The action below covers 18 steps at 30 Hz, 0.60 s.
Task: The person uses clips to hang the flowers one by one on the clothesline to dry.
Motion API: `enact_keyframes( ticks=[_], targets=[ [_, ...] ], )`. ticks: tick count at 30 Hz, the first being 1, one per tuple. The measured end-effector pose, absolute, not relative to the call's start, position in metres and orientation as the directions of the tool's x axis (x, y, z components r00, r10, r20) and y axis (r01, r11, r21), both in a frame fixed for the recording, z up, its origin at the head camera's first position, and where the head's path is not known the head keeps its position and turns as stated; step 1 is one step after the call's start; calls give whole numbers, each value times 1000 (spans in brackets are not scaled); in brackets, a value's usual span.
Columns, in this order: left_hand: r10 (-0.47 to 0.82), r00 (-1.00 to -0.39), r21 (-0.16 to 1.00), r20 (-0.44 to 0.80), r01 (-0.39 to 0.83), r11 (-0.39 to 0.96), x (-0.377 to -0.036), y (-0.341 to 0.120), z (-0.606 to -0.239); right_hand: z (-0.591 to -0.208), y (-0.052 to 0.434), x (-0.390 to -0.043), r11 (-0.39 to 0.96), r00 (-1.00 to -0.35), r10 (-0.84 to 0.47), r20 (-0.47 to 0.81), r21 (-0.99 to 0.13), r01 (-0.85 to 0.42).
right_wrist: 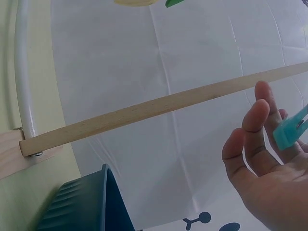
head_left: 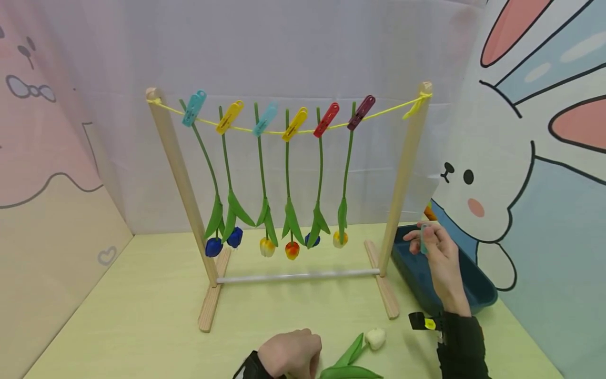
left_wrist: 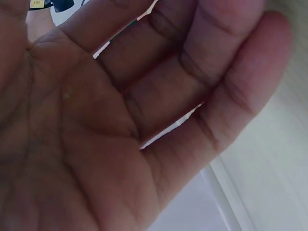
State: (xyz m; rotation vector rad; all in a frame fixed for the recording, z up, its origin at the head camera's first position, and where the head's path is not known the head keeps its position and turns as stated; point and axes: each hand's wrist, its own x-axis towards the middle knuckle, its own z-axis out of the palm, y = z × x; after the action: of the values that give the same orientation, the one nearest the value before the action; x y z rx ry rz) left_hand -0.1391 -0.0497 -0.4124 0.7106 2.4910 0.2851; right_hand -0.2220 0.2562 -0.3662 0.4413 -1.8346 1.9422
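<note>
- Left hand [head_left: 291, 353] rests at the table's [head_left: 142, 316] near edge, fingers loosely curled and holding nothing, just beside a white tulip [head_left: 362, 350] lying flat.
- Right hand [head_left: 437, 258] pinches a teal clothespin [head_left: 424, 237] over the blue bin's [head_left: 478, 295] rim, right of the wooden rack [head_left: 402, 179].
- Open tabletop lies before the rack.

Readable text: none in any view.
Yellow tag [head_left: 430, 324] at the right wrist: perhaps printed, but too small to read.
Yellow tag [left_wrist: 36, 3] in the left wrist view: faint marks, blurred, unreadable.
Wall panels: cartoon rabbit [head_left: 473, 195] drawings only, no lettering.
</note>
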Motion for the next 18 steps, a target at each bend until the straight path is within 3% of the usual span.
enact_keyframes(
  ticks=[10, 18],
  targets=[
    [559, -750, 386, -354, 428, 817, -137, -55, -395, -366, 256, -222, -30, -855, 67, 515, -855, -518],
    [592, -784, 277, -186, 536, 798, -143, -58, -398, -367, 257, -222, -7, -860, 67, 506, -862, -508]
  ],
)
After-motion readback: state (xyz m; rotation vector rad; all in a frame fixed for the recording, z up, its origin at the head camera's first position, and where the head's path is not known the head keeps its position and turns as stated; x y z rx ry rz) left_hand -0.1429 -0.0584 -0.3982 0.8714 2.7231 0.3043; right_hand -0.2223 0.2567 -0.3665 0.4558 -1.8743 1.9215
